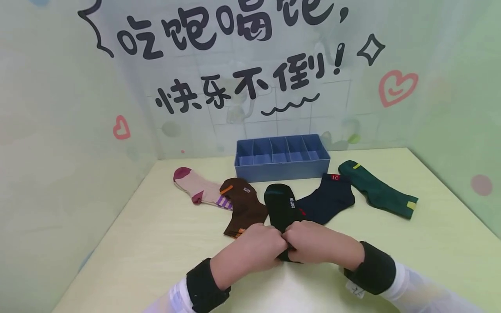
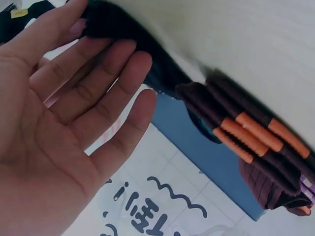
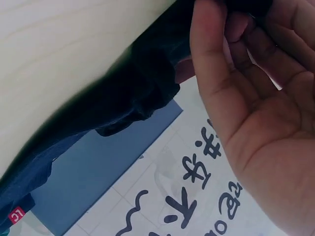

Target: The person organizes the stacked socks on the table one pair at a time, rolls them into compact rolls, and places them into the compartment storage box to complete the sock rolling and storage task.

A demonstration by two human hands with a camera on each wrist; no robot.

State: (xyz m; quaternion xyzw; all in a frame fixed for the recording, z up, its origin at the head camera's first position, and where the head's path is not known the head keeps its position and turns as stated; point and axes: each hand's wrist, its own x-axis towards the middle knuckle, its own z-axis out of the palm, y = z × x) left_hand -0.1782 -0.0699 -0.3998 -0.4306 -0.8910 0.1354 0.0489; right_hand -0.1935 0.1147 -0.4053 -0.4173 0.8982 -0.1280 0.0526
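Note:
A very dark sock [image 1: 279,202] with "COTTON" lettering lies in the middle of the table, its toe end toward the back. My left hand [image 1: 252,248] pinches the near end of it between thumb and fingertips. On the other side of that same end, my right hand [image 1: 322,243] pinches it too, the two hands almost touching. In the left wrist view the dark sock [image 2: 118,22] passes behind my fingers; in the right wrist view its fabric [image 3: 152,64] hangs in folds. Beside my left hand lies a brown sock [image 1: 244,204]. A navy sock [image 1: 330,195] lies partly under the dark one.
A blue box [image 1: 282,170] with several compartments stands at the back. Left of the brown sock lies a pink sock [image 1: 199,184] with purple stripes, touching it. A green sock [image 1: 377,189] with yellow patches lies at the right. A printed curtain [image 1: 219,134] stands behind the table.

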